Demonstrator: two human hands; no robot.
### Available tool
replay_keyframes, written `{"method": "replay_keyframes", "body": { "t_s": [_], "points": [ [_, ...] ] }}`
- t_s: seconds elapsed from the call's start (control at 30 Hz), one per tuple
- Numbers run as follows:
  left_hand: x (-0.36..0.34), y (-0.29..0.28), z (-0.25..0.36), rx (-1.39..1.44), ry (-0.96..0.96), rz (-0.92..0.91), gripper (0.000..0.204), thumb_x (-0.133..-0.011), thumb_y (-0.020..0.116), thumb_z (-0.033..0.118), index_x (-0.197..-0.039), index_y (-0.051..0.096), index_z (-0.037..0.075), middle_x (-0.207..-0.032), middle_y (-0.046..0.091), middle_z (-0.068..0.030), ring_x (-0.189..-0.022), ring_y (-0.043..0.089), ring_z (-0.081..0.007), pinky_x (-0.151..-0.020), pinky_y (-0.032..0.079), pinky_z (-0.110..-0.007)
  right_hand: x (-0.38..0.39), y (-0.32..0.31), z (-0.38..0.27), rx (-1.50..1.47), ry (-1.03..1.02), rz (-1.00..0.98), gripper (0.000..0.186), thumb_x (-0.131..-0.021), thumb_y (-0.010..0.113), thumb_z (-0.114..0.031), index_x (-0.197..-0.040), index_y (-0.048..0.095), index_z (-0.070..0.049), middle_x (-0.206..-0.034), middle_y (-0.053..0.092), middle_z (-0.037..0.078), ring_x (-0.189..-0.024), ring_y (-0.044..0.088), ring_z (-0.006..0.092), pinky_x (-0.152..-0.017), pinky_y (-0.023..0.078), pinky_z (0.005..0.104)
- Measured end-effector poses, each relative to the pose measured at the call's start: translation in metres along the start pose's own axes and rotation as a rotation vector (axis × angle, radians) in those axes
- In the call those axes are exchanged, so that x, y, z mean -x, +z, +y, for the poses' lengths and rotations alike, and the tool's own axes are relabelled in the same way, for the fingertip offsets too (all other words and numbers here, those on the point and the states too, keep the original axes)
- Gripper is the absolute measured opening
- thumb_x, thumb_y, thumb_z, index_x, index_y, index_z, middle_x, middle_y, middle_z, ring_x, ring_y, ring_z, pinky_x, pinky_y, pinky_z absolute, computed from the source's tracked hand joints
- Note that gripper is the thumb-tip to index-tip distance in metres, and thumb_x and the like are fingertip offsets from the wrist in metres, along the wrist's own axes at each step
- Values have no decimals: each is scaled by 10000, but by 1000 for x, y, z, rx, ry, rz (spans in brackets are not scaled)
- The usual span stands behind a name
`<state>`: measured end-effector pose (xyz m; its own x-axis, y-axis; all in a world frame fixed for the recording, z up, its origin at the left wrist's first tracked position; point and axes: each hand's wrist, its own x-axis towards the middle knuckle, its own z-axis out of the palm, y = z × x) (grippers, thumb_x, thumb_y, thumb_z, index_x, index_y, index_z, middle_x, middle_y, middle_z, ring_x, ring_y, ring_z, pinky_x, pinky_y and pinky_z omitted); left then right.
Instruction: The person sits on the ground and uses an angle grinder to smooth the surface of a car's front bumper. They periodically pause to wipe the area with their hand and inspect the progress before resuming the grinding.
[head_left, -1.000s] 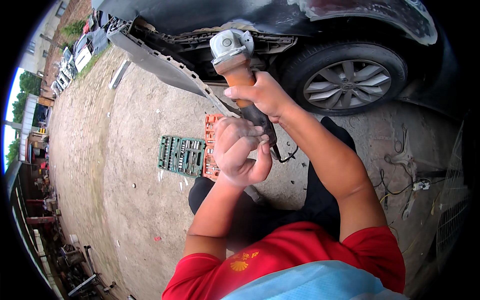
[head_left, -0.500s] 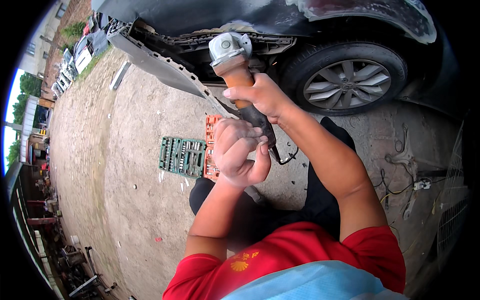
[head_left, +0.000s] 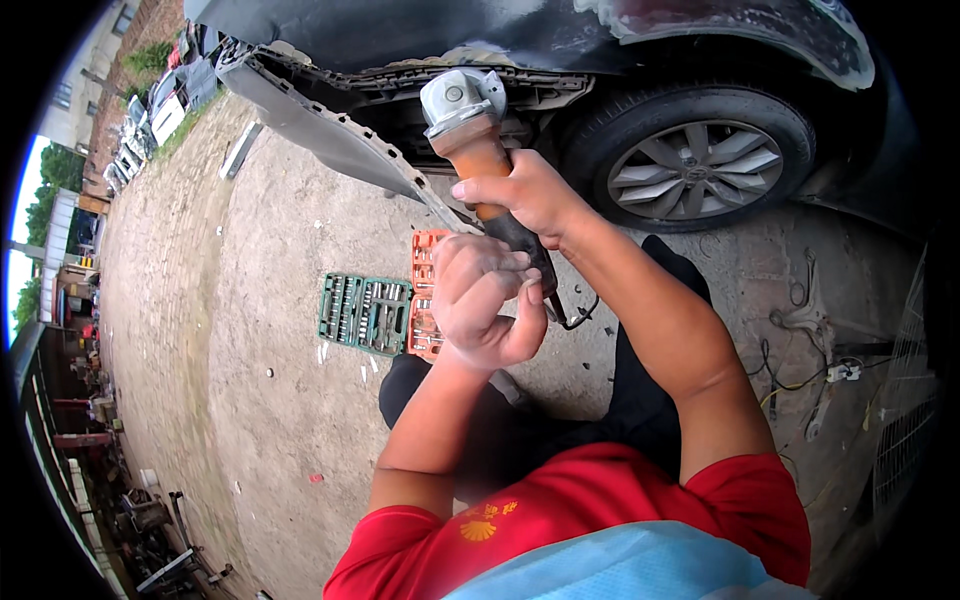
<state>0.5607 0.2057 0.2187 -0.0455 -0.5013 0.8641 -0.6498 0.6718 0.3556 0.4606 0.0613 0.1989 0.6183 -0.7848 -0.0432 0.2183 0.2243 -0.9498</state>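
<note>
My right hand (head_left: 525, 200) is closed round the orange and black body of an angle grinder (head_left: 483, 165), whose metal head points up toward the car's wheel arch. Just below it, my left hand (head_left: 485, 295) is curled closed beside the tool's dark rear end; what its fingertips hold is hidden. A grey trim panel (head_left: 330, 130) with a clipped edge slants from the car's body (head_left: 500, 30) down behind my hands. The grinder's black cord (head_left: 578, 322) loops below the handle.
Green (head_left: 363, 313) and orange (head_left: 425, 255) socket cases lie open on the concrete. The wheel (head_left: 692, 160) is at right. Below it lie a metal suspension arm (head_left: 805, 315), cables and a power socket (head_left: 842, 370), beside a wire mesh (head_left: 895, 400). Scrap parts (head_left: 165, 110) line the left.
The grinder and both my hands have shifted very slightly down and to the right. Both grips look the same, and the car and tool cases have not moved.
</note>
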Motion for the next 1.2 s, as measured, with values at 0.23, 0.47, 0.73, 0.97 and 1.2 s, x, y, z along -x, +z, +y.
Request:
{"method": "replay_keyframes", "body": {
  "t_s": [0.23,0.47,0.73,0.97,1.2],
  "points": [
    [-2,0,1,20,3,-2,97,-856,766,54,-793,695,34,-914,773,-111,-864,695,-323,-846,582,-438,8,1,-11,-8,-7,-11,326,-890,919,-227,-1050,729,-17,-942,699,9,-779,654,94,-706,552,291],
    [-3,0,1,22,0,-5,52,-845,771,39,-821,725,33,-918,769,-118,-865,696,-323,-847,578,-434,28,-9,-11,42,54,-28,294,-898,906,-227,-1037,746,-22,-944,708,13,-781,658,91,-698,544,291],
    [-3,3,-2,11,9,5,45,-844,772,42,-828,731,37,-913,755,-106,-873,701,-323,-850,571,-432,14,-2,-15,33,16,-45,306,-903,903,-228,-1060,742,-20,-953,703,11,-786,640,83,-694,539,292],
    [-2,-1,0,25,3,1,42,-833,777,66,-824,737,58,-922,756,-100,-872,709,-323,-854,567,-426,-9,-4,0,153,-14,-43,396,-905,904,-222,-1173,727,11,-1027,720,31,-840,660,101,-749,558,300],
    [-2,2,-4,38,20,16,76,-774,785,63,-838,745,71,-907,733,-72,-861,693,-299,-831,539,-420,-9,0,2,345,-110,120,465,-816,953,-331,-1037,780,40,-954,788,115,-826,726,187,-777,580,368]
  ]
}}
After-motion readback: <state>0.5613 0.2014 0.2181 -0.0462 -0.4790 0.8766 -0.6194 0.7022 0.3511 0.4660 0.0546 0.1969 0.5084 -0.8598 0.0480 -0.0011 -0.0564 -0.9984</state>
